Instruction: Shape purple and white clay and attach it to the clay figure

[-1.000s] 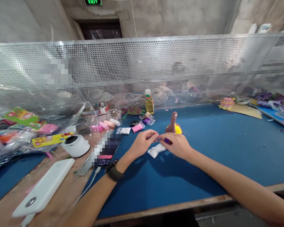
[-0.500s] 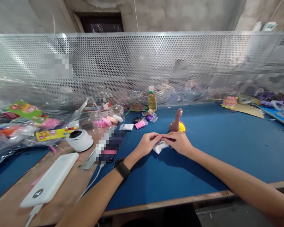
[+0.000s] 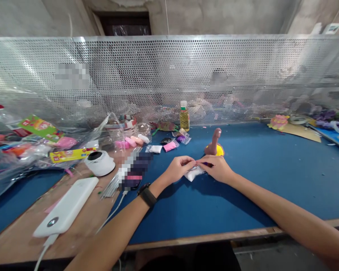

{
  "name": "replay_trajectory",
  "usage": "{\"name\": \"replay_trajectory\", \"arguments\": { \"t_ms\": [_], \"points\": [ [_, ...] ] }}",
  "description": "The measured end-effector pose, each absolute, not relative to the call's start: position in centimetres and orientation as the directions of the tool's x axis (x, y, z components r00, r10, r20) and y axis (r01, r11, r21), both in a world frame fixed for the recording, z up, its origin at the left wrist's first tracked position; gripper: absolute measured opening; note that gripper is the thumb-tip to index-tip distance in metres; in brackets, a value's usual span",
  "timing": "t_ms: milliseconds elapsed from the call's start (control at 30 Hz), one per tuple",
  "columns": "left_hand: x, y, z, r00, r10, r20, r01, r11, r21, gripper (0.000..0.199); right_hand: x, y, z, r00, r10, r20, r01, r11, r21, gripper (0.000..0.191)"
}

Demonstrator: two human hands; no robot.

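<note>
My left hand (image 3: 181,168) is closed, thumb and forefinger pinched together at the fingertips of my right hand (image 3: 219,169). The right hand is also in a pinch, and a small dark purple piece (image 3: 208,164) shows between its fingers. Whatever sits right between the two sets of fingertips is too small to make out. Just under the hands lies a small white packet (image 3: 192,174) on the blue table. Behind the right hand stands a brown upright clay-like shape (image 3: 215,141) with a yellow piece (image 3: 220,150) at its base.
Small clay packets, a pink one (image 3: 171,145) among them, lie beyond my left hand, near a bottle of yellow liquid (image 3: 184,117). To the left are a phone (image 3: 133,177), a white power bank (image 3: 67,205) and a white roll (image 3: 100,164). A perforated metal screen (image 3: 164,67) closes the back.
The camera view has turned slightly left, so everything sits a little further right. Both hands keep their pinch at nearly the same place over the white packet.
</note>
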State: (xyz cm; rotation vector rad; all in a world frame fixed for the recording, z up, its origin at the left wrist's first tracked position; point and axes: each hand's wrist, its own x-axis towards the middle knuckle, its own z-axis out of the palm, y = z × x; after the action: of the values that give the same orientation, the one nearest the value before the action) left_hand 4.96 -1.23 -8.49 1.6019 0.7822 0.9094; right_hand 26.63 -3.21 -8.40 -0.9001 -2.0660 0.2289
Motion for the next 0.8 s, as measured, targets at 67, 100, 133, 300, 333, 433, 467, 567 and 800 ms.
{"name": "replay_trajectory", "arguments": {
  "t_ms": [67,100,133,300,333,433,467,567,800],
  "points": [
    [4.9,-1.2,-8.5,0.492,0.855,0.161,0.041,-0.207,0.977,0.045,26.8,-3.1,-8.5,-0.409,0.653,0.638,0.514,0.742,-0.431,0.020],
    [4.9,-1.2,-8.5,0.492,0.855,0.162,0.046,-0.211,0.976,0.045,26.9,-3.0,-8.5,-0.420,0.642,0.641,0.516,0.750,-0.413,0.021],
    [4.9,-1.2,-8.6,0.492,0.855,0.164,0.051,-0.216,0.975,0.045,27.0,-3.0,-8.6,-0.432,0.631,0.645,0.520,0.758,-0.393,0.022],
    [4.8,-1.3,-8.5,0.503,0.851,0.150,0.065,-0.211,0.975,0.048,27.5,-2.8,-8.7,-0.494,0.563,0.662,0.546,0.794,-0.268,0.025],
    [4.8,-1.3,-8.5,0.505,0.851,0.140,0.061,-0.197,0.978,0.048,27.6,-2.7,-8.7,-0.511,0.545,0.664,0.545,0.803,-0.239,0.025],
    [4.9,-1.5,-8.4,0.510,0.852,0.116,0.040,-0.158,0.987,0.046,27.6,-2.8,-8.6,-0.555,0.487,0.674,0.535,0.830,-0.158,0.026],
    [4.9,-1.5,-8.3,0.512,0.852,0.111,0.036,-0.150,0.988,0.046,27.5,-2.9,-8.6,-0.556,0.476,0.682,0.537,0.831,-0.143,0.026],
    [5.0,-1.5,-8.2,0.501,0.858,0.108,0.049,-0.153,0.987,0.044,27.1,-3.3,-8.3,-0.510,0.512,0.691,0.568,0.804,-0.176,0.020],
    [5.0,-0.8,-8.3,0.288,0.948,0.134,0.106,-0.171,0.980,0.051,26.9,-4.3,-6.9,-0.385,0.721,0.576,0.555,0.680,-0.480,0.010]
  ]
}}
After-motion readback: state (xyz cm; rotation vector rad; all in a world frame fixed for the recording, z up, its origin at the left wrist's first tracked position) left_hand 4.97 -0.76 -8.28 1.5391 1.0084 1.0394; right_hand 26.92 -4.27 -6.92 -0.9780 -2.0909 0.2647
